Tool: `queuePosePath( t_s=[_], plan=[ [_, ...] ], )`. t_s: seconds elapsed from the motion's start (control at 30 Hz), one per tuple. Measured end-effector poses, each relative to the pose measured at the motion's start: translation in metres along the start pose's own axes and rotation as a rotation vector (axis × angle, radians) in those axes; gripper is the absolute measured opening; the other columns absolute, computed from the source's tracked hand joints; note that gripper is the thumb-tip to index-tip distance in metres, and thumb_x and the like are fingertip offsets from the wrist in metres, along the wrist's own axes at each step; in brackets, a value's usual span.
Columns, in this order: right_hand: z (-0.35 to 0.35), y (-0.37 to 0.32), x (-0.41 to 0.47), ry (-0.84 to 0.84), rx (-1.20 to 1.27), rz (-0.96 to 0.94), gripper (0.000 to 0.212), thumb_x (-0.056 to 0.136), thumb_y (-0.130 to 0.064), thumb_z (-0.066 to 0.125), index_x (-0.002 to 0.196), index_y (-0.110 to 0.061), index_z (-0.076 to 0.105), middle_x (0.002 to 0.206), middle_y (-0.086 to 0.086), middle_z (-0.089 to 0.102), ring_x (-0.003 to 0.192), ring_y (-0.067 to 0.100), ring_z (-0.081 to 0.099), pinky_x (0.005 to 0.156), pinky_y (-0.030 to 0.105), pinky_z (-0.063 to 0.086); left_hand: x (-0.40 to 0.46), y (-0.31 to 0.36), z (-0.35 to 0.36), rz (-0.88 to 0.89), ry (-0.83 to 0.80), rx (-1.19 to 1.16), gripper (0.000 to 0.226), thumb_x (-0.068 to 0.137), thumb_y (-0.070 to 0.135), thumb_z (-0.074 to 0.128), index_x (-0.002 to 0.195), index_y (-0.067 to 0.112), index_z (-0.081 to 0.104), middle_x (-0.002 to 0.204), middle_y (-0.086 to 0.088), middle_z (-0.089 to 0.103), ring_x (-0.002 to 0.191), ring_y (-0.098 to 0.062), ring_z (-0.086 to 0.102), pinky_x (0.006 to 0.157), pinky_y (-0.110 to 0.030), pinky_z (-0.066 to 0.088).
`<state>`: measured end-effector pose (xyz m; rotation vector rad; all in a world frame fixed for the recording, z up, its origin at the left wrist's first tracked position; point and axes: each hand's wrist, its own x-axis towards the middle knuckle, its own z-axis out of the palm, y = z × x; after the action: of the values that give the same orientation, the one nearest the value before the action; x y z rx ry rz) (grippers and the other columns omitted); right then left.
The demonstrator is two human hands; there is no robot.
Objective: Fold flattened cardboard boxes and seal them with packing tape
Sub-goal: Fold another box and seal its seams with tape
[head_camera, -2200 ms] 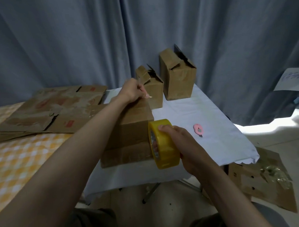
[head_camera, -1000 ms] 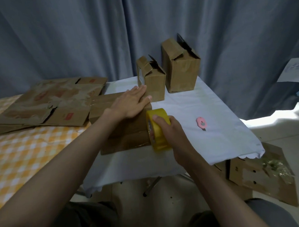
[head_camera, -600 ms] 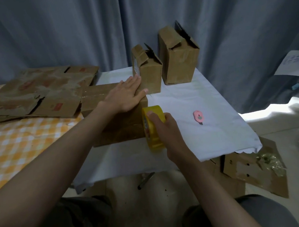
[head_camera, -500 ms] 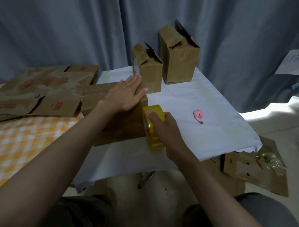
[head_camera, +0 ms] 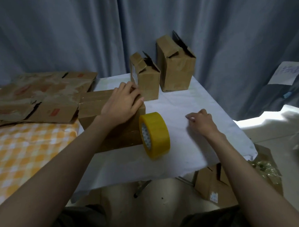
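A brown cardboard box [head_camera: 95,106] lies on the white-covered table [head_camera: 179,100]. My left hand [head_camera: 123,102] presses flat on its top near the right end, fingers straight. The yellow packing tape roll [head_camera: 155,134] stands on edge against the box's right end, with no hand on it. My right hand [head_camera: 201,121] is down on the cloth to the right of the roll with its fingers curled. It covers the spot where the pink cutter lay, and the cutter is hidden.
Two folded boxes, a small one [head_camera: 147,78] and a taller one [head_camera: 176,65], stand at the table's back. Flattened boxes [head_camera: 37,96] lie piled at left above a yellow checked cloth [head_camera: 23,148]. More cardboard [head_camera: 214,185] sits on the floor under the table's right edge.
My right hand let go of the tape roll and moved right to where the pink cutter lay. The roll now stands alone by the box. My left hand stays flat on the box.
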<state>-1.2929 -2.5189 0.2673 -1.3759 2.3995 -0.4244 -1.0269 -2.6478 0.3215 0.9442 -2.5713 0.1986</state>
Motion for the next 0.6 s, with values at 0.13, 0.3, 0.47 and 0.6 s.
queuePosePath(
  t_s=[0.13,0.3,0.47,0.6],
  plan=[
    [0.002,0.007,0.011,-0.042,0.088,0.033,0.03,0.091,-0.006,0.058,0.118,-0.016,0.066,0.131,0.014,0.045,0.096,0.027,0.055,0.089,0.03,0.049,-0.003,0.0,-0.008,0.01,-0.01,-0.074,0.046,0.104,0.048,0.037,0.131,0.018,0.06,0.129,-0.002,0.052,0.114,-0.021,0.047,0.094,-0.036,0.039],
    [-0.015,0.008,0.014,-0.033,0.185,0.072,0.009,0.074,-0.014,0.077,0.068,-0.017,0.072,0.112,0.014,0.067,0.093,0.024,0.067,0.077,0.03,0.051,-0.008,0.016,-0.027,-0.129,-0.138,-0.167,0.074,0.094,0.073,0.033,0.145,0.021,0.047,0.145,0.0,0.046,0.126,-0.018,0.045,0.098,-0.034,0.035],
    [-0.034,-0.032,-0.019,0.183,0.658,-0.242,0.008,0.093,-0.017,0.07,0.09,-0.012,0.063,0.101,0.011,0.068,0.065,0.021,0.064,0.061,0.036,0.055,-0.013,0.029,-0.039,-0.219,-0.387,-0.14,0.113,0.073,0.092,0.04,0.159,0.023,0.018,0.164,0.006,0.019,0.145,-0.018,0.027,0.114,-0.037,0.026],
    [-0.036,-0.067,-0.037,0.223,0.74,-0.658,0.017,0.087,-0.011,0.077,0.102,-0.016,0.071,0.099,0.002,0.065,0.08,0.018,0.068,0.069,0.026,0.058,-0.019,0.027,-0.035,-0.222,-0.457,-0.169,0.12,0.069,0.093,0.04,0.161,0.023,0.007,0.168,0.006,0.006,0.151,-0.017,0.013,0.122,-0.041,0.008]
  ],
)
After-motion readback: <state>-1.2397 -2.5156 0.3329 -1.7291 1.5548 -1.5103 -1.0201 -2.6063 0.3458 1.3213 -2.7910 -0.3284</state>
